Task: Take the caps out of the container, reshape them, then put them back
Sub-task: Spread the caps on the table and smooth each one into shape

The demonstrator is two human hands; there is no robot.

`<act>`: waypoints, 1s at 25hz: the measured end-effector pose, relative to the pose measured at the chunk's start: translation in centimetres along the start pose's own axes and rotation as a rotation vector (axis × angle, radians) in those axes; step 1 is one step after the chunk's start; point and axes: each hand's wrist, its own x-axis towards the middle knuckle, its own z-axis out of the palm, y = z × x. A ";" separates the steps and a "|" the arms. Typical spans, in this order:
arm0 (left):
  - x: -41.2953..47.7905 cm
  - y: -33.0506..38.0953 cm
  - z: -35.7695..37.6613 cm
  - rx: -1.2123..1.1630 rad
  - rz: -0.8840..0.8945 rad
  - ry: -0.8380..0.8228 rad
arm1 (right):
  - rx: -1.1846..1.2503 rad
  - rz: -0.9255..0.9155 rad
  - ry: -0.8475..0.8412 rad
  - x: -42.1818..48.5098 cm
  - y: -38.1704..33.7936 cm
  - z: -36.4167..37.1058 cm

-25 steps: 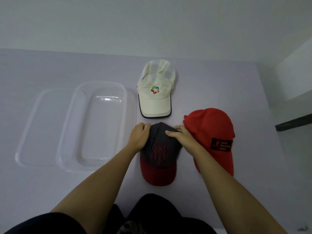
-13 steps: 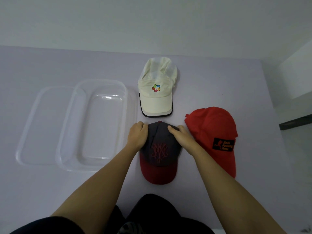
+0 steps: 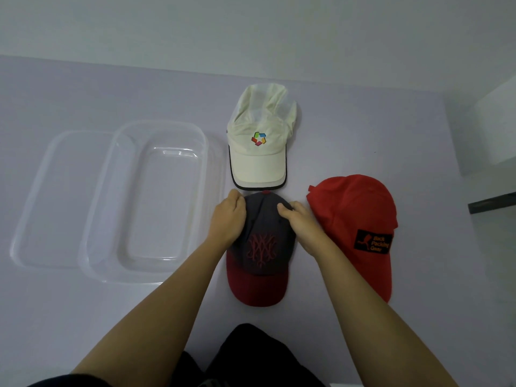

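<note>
**Head view: both grips closed on the grey-and-red cap**

Shows three caps out on a pale lilac bench (image 3: 363, 121), brims toward the person. Places the grey-and-red cap (image 3: 262, 247) nearest, between the forearms: dark grey woven crown, domed and creased along a centre seam, red stitched emblem in front, rounded dark red brim lying flat. Finds the left grip (image 3: 227, 219) curled against the crown's left side, knuckles up, holding the cloth. Finds the right grip (image 3: 301, 224) on the crown's right side, thumb pressed on top, fingers wrapped round the edge, also holding the cap. Sets a cream cap (image 3: 259, 160) of thin, creased fabric, with a multicoloured logo and dark-edged brim, just beyond, brim nearly touching the grey crown. Sets a red cap (image 3: 354, 213) of matte cloth with a black patch just beside the right grip. Leaves a clear plastic container (image 3: 208, 163), glossy and rounded-rectangular, near the left grip, overlapping a clear lid (image 3: 64, 196) further left.
</note>
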 end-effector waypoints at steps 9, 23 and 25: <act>-0.4 -0.6 0.4 0.044 0.025 0.036 | -0.004 0.078 0.005 0.1 -1.0 0.4; -1.1 -1.1 0.7 0.140 0.037 0.143 | -0.247 -0.156 0.304 -1.2 1.1 1.1; -1.0 -1.0 0.9 0.178 0.053 0.172 | -0.084 -0.116 0.326 -0.8 1.6 1.6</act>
